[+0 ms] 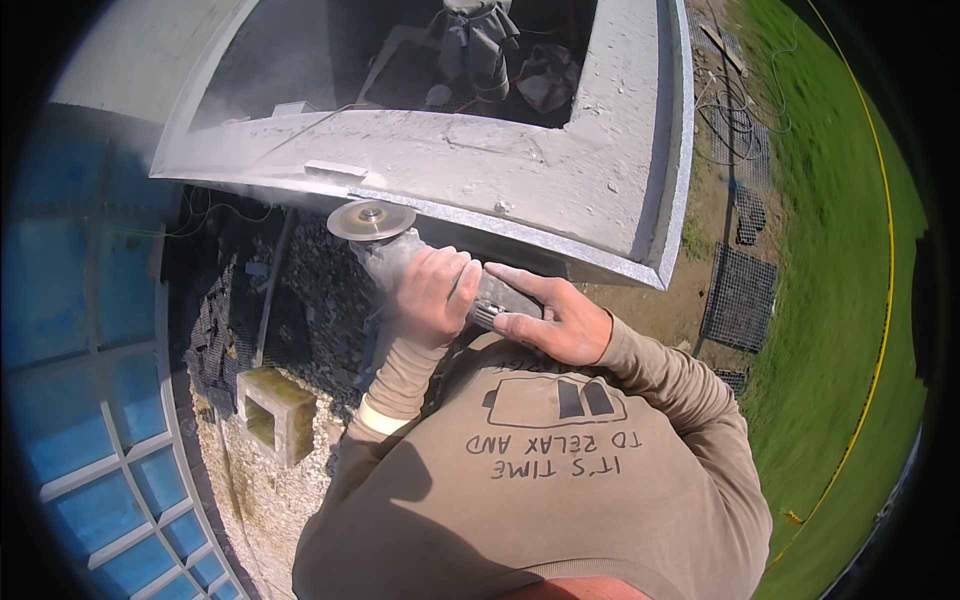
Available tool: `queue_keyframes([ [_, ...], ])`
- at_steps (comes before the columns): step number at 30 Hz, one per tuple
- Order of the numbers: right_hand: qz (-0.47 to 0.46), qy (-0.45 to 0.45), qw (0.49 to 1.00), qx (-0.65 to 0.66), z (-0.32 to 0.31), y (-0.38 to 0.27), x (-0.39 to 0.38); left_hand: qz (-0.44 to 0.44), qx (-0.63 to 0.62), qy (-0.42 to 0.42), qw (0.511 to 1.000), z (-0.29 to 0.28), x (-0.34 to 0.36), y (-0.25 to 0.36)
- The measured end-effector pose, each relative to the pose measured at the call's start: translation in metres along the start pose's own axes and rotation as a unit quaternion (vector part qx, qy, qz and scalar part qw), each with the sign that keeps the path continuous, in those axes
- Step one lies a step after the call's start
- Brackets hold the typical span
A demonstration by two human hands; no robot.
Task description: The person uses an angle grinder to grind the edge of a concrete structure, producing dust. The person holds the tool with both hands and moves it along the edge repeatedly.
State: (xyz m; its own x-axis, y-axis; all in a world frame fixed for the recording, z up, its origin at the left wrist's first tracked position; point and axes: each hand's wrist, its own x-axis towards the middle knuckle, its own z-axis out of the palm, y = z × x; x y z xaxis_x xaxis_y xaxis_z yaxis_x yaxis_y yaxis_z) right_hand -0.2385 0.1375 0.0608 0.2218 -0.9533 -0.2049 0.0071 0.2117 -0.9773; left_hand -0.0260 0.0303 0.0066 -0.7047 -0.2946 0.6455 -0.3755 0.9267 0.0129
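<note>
Standing over everything is a big grey concrete frame [470,165], a thick slab with a square opening, and its near edge runs across the middle of the view. Fine pale dust lies on its top and hangs in the air at the left, so the edge is probably being cut or ground at this moment. On the left there is a blue tiled pool wall [70,330], and on the right a green lawn [840,300] with dark mesh panels [742,295] lying on bare soil. Below the frame the ground is gravel, with a hollow concrete block [278,412] standing on it.

The person wears a beige long-sleeved shirt [540,500] and bends forward over the work. Both hands carry an angle grinder [400,255], which is just under the near edge of the frame. The left hand [435,292] wraps the front of the body, fingers pressed closed around it, I think to steer the tool and keep it down. The right hand [555,320] holds the rear of the handle, its grip also closed, with the index finger lying straight along it, maybe for direction. The round metal disc [371,219] lies almost flat and reaches the lower side of the slab edge; I cannot tell if it really touches. Two hands seem necessary because such a tool can kick.
</note>
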Motion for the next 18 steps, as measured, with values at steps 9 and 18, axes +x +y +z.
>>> queue_keyframes([
  [9, 0.007, -0.023, 1.0, 0.002, 0.003, -0.003, 0.021, -0.009, -0.011, 0.01, 1.0, 0.007, -0.006, -0.02],
  [18, -0.032, -0.013, 0.999, -0.013, 0.006, 0.007, 0.031, -0.016, -0.027, 0.023, 0.999, 0.011, -0.004, -0.025],
])
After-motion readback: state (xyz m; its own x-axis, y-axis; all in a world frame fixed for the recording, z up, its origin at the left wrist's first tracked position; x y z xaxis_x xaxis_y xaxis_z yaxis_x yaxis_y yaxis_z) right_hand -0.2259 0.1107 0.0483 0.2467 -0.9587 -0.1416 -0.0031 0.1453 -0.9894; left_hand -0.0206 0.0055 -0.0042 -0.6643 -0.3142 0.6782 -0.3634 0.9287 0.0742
